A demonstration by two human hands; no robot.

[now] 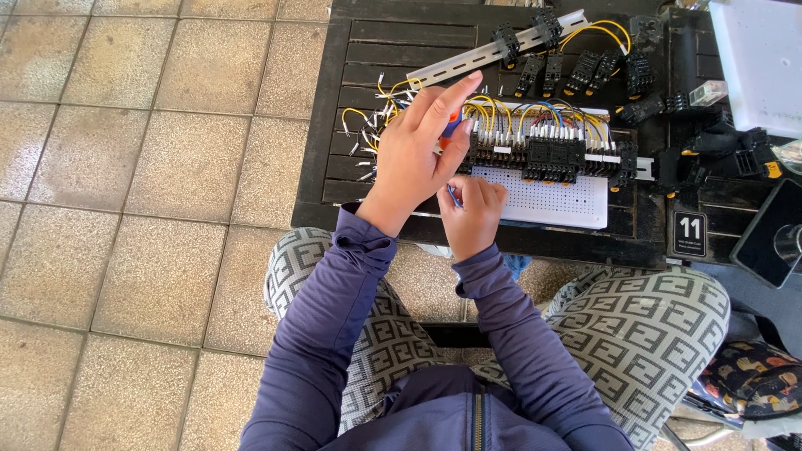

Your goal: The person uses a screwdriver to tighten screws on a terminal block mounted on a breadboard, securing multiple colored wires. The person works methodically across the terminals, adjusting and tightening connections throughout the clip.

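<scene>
The left hand's (418, 150) grip is closed round a small tool with a blue and orange handle (452, 127), forefinger stretched out along it, at the left end of the row of black relay bases (543, 153). The right hand (472, 215) sits just below that same end, fingers curled into a fist on something thin and bluish; what it pinches I cannot tell.

The relay bases run along a rail on a white perforated panel (551, 200), with yellow wires (493, 113) looping above them and a bundle of loose white-tipped wire ends (368, 138) fanning out to the left of the row. All this lies on a dark slatted wooden counter (334, 100).

Above the row lies a pale length of mounting rail (468, 60) carrying two black clips, and to its right several loose black bases (585, 73). Right of the row sits a small black number plaque (690, 234), and beyond it the corner of a white lidded box (764, 58), its contents hidden.

The floor left of the counter is large beige stone tiles (125, 167). The person sits close against the counter in purple sleeves and patterned grey trousers.
</scene>
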